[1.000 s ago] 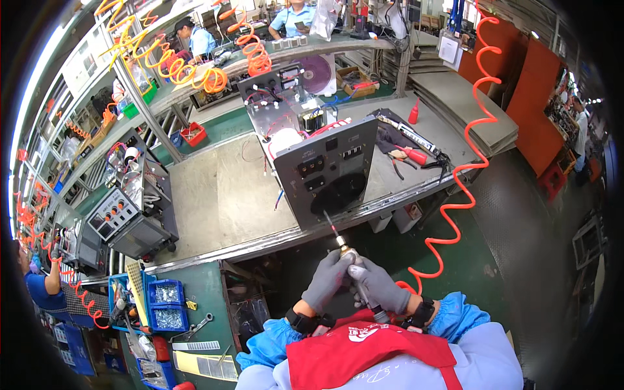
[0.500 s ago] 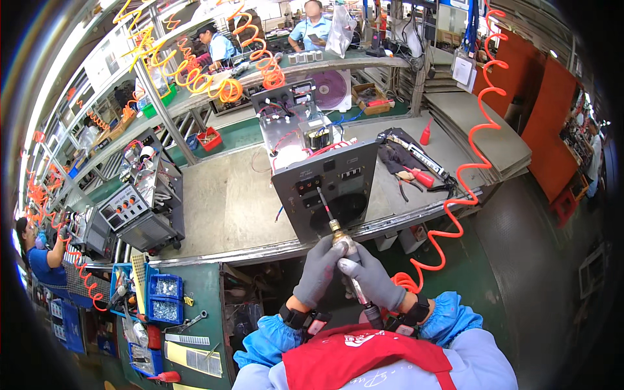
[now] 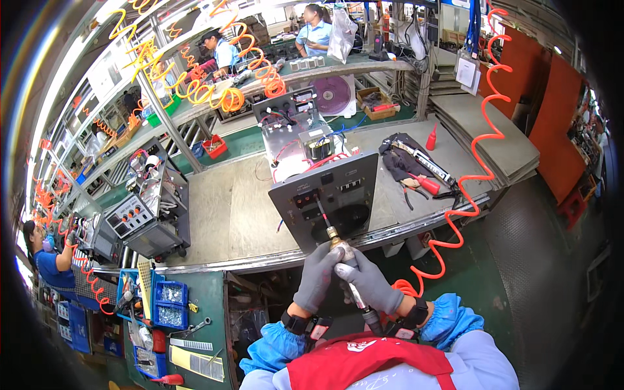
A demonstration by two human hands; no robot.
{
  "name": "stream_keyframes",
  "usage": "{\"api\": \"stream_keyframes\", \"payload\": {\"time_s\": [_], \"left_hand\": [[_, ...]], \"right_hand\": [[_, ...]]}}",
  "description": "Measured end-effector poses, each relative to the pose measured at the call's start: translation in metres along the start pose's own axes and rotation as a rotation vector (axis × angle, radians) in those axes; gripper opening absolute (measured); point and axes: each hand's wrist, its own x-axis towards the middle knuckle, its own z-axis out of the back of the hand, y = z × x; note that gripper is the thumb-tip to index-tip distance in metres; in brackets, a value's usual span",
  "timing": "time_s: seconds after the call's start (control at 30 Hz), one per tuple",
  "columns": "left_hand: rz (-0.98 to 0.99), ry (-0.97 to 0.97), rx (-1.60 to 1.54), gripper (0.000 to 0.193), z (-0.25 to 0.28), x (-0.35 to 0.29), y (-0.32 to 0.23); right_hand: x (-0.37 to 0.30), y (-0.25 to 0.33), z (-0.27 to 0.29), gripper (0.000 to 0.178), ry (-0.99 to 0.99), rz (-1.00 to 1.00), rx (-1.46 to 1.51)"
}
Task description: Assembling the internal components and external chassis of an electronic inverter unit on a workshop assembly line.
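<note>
Since a second ago, your left hand (image 3: 318,276) and right hand (image 3: 372,286) have moved farther out from your apron (image 3: 390,363), taking the power screwdriver's (image 3: 357,294) long bit (image 3: 323,213) from the lower edge of the panel's dark round opening (image 3: 353,218) up to the black terminal block (image 3: 305,199). More of the tool's barrel now shows below your right hand. Your view has swung slightly left, and a co-worker (image 3: 316,34) at the back has turned their head sideways.
</note>
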Motion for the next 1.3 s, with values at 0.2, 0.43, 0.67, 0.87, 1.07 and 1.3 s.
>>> {"api": "stream_keyframes", "payload": {"time_s": [0.2,0.43,0.67,0.87,1.07,1.3], "left_hand": [[-0.017,-0.044,0.095,0.043,-0.006,-0.003,-0.012],[0.022,-0.014,0.026,0.046,-0.006,-0.008,-0.020],[-0.001,-0.014,0.004,0.045,-0.003,-0.014,-0.013],[-0.061,0.013,0.005,0.044,0.002,-0.011,0.002],[-0.040,-0.131,-0.354,0.046,0.034,0.041,-0.010],[-0.094,-0.075,-0.481,0.034,0.059,0.059,0.004]], "right_hand": [[0.007,0.002,0.019,0.043,0.586,-0.286,0.930],[0.008,-0.003,0.019,0.047,0.370,-0.258,0.604],[-0.002,0.002,0.010,0.045,0.296,-0.175,0.452],[-0.009,0.009,0.011,0.031,0.231,-0.167,0.399],[-0.034,0.002,0.015,0.043,0.235,-0.138,0.196],[-0.054,-0.011,0.019,0.054,0.263,-0.167,0.127]]}}
